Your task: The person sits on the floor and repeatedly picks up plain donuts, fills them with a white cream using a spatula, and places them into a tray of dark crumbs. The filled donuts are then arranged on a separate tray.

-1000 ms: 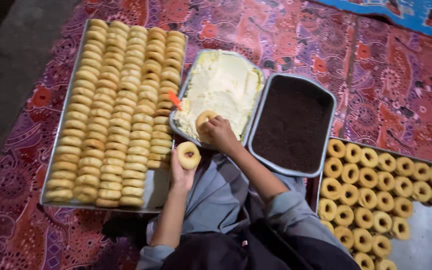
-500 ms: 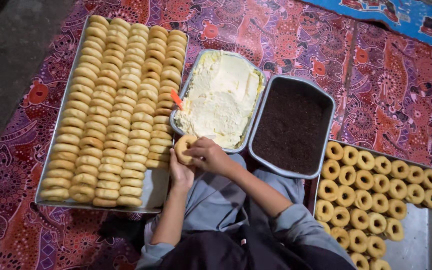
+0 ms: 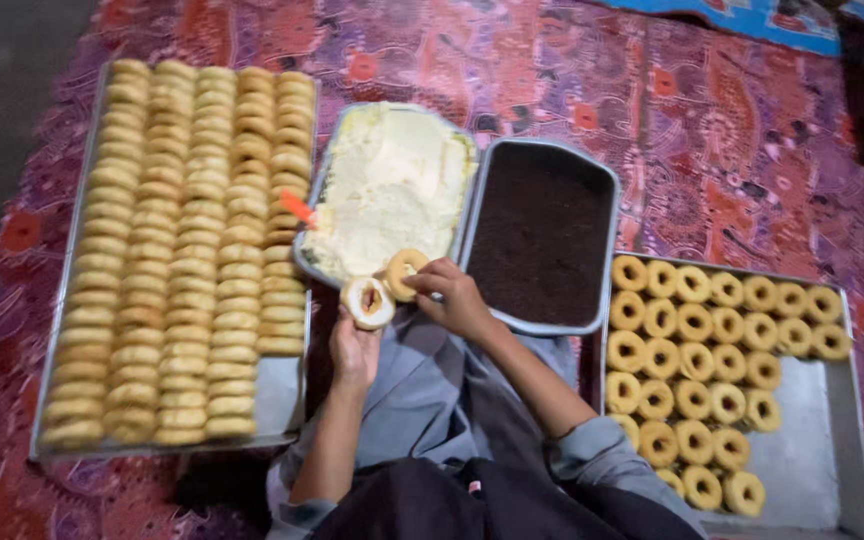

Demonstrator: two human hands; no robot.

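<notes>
I see my left hand (image 3: 354,352) cradling a filled ring biscuit (image 3: 367,301); my right hand (image 3: 455,297) pinches a second biscuit (image 3: 402,273) just right of it, above the cream tray's (image 3: 314,268) near edge.

A second ago the right hand (image 3: 457,298) was at the cream tray (image 3: 337,172) with one biscuit ring, at about one o'clock from the left hand (image 3: 354,352). Since then it has drawn back: its ring (image 3: 404,272) now sits just beside the cream-smeared ring (image 3: 368,302) in the left fingers, nearly touching.
</notes>
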